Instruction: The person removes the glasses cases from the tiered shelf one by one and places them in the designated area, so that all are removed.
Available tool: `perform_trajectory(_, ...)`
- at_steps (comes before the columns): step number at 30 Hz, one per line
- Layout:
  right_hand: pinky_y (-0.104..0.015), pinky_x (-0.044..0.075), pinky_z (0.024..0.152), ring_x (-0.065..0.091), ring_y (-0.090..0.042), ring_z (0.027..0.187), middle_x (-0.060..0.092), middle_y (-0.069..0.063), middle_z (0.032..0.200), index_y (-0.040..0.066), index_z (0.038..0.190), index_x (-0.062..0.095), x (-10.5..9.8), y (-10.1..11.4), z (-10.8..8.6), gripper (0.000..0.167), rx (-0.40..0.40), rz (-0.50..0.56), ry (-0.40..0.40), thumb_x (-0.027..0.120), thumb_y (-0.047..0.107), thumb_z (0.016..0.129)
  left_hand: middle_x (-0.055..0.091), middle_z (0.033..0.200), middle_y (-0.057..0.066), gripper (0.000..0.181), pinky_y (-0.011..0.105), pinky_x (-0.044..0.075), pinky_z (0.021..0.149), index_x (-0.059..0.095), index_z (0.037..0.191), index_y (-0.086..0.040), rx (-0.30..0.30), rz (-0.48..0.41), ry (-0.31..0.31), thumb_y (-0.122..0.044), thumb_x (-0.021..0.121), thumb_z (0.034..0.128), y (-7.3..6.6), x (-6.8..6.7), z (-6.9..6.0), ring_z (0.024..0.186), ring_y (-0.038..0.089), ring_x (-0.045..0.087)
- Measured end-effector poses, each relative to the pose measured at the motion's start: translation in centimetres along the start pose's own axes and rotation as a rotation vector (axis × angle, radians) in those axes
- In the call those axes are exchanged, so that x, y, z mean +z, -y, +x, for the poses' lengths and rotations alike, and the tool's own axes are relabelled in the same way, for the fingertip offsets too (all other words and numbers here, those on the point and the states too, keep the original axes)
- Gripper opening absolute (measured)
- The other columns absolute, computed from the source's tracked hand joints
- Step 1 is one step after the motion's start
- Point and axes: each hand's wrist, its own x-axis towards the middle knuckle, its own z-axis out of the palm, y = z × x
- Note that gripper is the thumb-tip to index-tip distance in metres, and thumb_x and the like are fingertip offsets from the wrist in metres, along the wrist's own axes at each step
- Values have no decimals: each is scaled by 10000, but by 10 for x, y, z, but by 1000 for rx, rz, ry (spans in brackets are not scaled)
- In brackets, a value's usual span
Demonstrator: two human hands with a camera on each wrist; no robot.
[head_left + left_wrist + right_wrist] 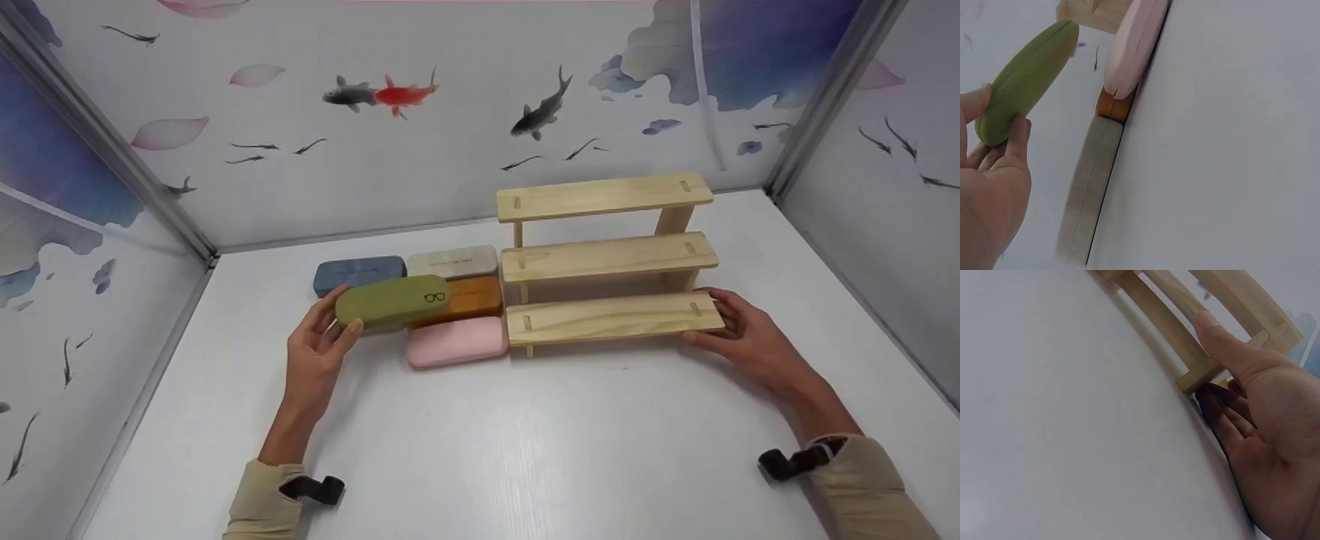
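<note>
My left hand (319, 352) grips the left end of a green glasses case (390, 301) between thumb and fingers. In the left wrist view the green case (1027, 81) is lifted off the table, tilted. In the head view it overlaps an orange case (478, 298), hiding part of it. My right hand (750, 341) holds the right end of the lowest shelf of a three-tier wooden stand (615, 319). In the right wrist view its thumb lies along the front of the stand (1202, 374), with the fingers curled around the end.
A pink case (457, 343) lies in front of the orange one, close to the stand's left side. Behind are a blue case (360, 274) and a whitish case (452, 262). Printed wall panels (450, 180) border the white table (570, 442) at the back and sides.
</note>
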Motion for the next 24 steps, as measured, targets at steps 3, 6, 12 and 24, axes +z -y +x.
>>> perform_trajectory(3,-47,513,961,597,132,1229,543,-192,1585,97,1668,371,1,-1,0,828,-11,5,2,819,283,996,511,1659,34,617,279,550,1142,521,1599,-149,-16,22,-4,-85,749,1029,2,-4,-3,1471,172,585)
perform_trajectory(6,-53,524,956,606,127,1220,550,-191,1571,90,1663,377,1,-1,0,821,-24,10,-2,822,262,994,512,1661,38,630,270,553,1135,516,1604,-141,-21,39,-12,-95,758,1025,2,-8,-4,1457,156,597)
perform_trajectory(12,-63,535,955,623,103,1209,564,-164,1550,90,1664,373,1,-1,0,831,-16,14,-3,829,254,988,519,1653,54,654,256,560,1119,492,1618,-102,-42,50,-22,-97,762,1022,1,-19,-8,1434,117,614)
perform_trajectory(24,-60,537,948,616,117,1214,550,-191,1579,101,1668,362,1,-1,-1,837,-12,-7,3,819,298,995,516,1648,79,653,218,554,1110,504,1609,-110,-90,116,-10,-123,777,1016,-4,-38,-17,1402,74,625)
